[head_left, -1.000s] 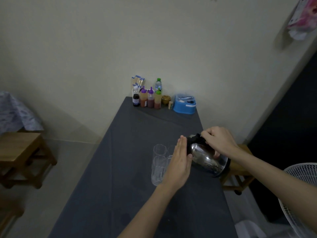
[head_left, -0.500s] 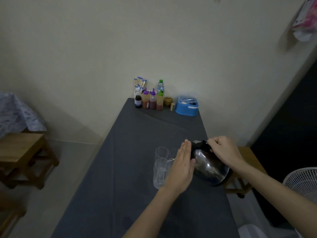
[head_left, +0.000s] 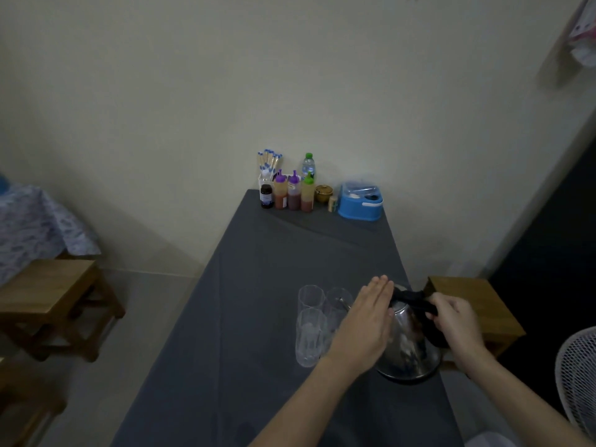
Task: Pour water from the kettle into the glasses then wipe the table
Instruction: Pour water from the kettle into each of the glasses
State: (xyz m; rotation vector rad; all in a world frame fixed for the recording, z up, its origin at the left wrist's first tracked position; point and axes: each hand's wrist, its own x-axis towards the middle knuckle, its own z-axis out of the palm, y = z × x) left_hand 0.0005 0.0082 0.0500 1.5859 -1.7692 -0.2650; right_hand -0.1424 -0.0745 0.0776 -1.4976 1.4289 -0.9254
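A shiny steel kettle (head_left: 408, 346) with a black handle stands upright on the dark grey table (head_left: 258, 317), near its right edge. My right hand (head_left: 454, 321) grips the black handle. My left hand (head_left: 366, 321) lies flat with straight fingers against the kettle's left side. Three clear glasses stand close together just left of the kettle: a near glass (head_left: 309, 338), a far left glass (head_left: 311, 296) and a far right glass (head_left: 337, 304), partly hidden by my left hand.
Sauce bottles (head_left: 293, 195), a water bottle (head_left: 308, 162), a small jar and a blue box (head_left: 360, 203) line the table's far end by the wall. Wooden stools stand at the left (head_left: 54, 301) and right (head_left: 474, 304). A white fan (head_left: 577, 375) is at the lower right.
The kettle was tilted toward the glasses and has come down upright onto the table. Both hands stayed on it and moved lower.
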